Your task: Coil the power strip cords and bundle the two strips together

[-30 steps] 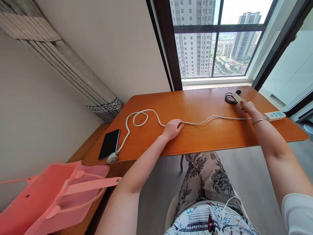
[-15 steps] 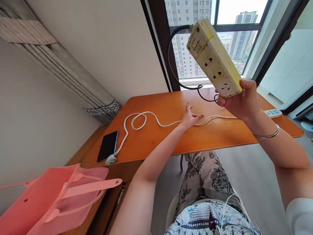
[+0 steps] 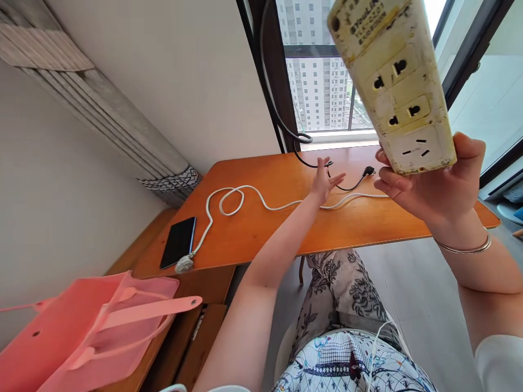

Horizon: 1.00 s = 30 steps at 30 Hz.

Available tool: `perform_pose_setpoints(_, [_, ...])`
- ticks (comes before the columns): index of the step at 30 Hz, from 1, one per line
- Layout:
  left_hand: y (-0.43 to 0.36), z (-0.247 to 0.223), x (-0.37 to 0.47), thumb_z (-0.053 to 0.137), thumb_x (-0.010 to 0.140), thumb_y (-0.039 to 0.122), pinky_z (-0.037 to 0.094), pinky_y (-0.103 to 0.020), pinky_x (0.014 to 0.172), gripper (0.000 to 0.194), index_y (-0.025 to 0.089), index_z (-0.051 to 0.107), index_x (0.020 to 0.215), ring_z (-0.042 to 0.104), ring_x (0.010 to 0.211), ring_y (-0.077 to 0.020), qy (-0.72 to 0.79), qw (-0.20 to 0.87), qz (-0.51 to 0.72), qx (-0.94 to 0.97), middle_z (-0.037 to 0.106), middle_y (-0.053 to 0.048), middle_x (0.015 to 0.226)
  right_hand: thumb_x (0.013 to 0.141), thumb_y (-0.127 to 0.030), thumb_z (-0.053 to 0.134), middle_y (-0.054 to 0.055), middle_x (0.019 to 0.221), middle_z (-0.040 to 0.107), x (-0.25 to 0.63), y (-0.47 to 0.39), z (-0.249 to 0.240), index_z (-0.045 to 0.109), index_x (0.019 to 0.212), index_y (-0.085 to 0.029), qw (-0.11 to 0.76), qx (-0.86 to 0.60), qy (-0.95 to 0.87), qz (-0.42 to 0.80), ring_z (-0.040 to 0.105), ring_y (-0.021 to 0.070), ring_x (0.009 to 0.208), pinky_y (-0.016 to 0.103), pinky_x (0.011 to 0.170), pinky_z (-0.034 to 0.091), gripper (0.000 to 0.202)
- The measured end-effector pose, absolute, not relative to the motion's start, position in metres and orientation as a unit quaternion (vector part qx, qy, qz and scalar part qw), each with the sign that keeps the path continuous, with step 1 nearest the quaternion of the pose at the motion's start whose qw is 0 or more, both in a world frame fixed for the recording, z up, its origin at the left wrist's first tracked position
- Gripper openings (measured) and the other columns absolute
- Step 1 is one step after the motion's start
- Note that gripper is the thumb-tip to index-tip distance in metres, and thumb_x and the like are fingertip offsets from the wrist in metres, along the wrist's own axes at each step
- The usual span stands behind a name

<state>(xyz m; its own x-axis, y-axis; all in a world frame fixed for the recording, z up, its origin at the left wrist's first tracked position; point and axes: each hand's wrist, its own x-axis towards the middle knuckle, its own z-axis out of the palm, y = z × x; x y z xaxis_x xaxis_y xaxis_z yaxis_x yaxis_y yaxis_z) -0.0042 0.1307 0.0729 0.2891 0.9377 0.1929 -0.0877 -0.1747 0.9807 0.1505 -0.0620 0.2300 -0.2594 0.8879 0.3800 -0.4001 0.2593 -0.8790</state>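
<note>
A worn, yellowed power strip (image 3: 402, 92) is held up in my right hand (image 3: 439, 182), gripped by its lower end with the sockets facing me. Its black cord (image 3: 269, 90) loops down on the left to the table, ending in a black plug (image 3: 369, 171). My left hand (image 3: 324, 182) is over the table with fingers spread, near the black cord and holding nothing. Below it a white cord (image 3: 272, 209) runs across the tabletop. That cord ends at the left in a white plug (image 3: 184, 263). My right hand hides its other end.
The wooden table (image 3: 253, 237) stands before a window (image 3: 322, 98). A dark tablet or phone (image 3: 178, 242) lies at its left end. A pink bag (image 3: 102, 321) sits at the lower left. A grey curtain (image 3: 122, 120) hangs at the left wall.
My right hand has brought the yellowed power strip closer to me and to the right. The black plug now shows on the table. My left hand has shifted slightly right, fingers still spread.
</note>
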Motion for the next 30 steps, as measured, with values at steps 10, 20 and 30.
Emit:
perform_pose_setpoints(10, [0.152, 0.170, -0.129, 0.022, 0.103, 0.062, 0.047, -0.039, 0.107, 0.067, 0.017, 0.065, 0.078, 0.066, 0.118, -0.0211, 0.397, 0.233, 0.645, 0.610, 0.070, -0.009, 0.116, 0.059, -0.045, 0.064, 0.001, 0.084, 0.055, 0.262, -0.039, 0.186, 0.057, 0.075, -0.022, 0.761, -0.319, -0.357, 0.438, 0.033, 0.0084, 0.057, 0.019, 0.043, 0.027, 0.030])
perform_pose_setpoints(20, [0.130, 0.134, -0.145, 0.061, 0.084, 0.027, 0.050, -0.034, 0.081, 0.014, 0.020, 0.070, 0.092, 0.070, 0.093, -0.0244, 0.601, -0.013, 0.262, 0.755, 0.075, -0.008, 0.099, 0.089, -0.034, 0.019, -0.002, 0.075, 0.030, 0.366, -0.021, 0.113, 0.043, 0.079, -0.022, 0.785, -0.528, -0.181, 0.269, 0.026, 0.0121, 0.057, 0.028, 0.054, 0.020, 0.029])
perform_pose_setpoints(30, [0.120, 0.068, -0.137, 0.057, 0.088, 0.058, 0.047, -0.036, 0.096, 0.042, 0.022, 0.071, 0.106, 0.068, 0.110, -0.0285, 0.539, 0.076, 0.009, 0.839, 0.075, -0.008, 0.116, 0.087, -0.030, 0.025, -0.002, 0.068, 0.030, 0.447, -0.019, 0.057, 0.028, 0.075, -0.026, 0.727, -0.646, -0.160, 0.169, 0.030, 0.0133, 0.051, 0.032, 0.051, 0.025, 0.013])
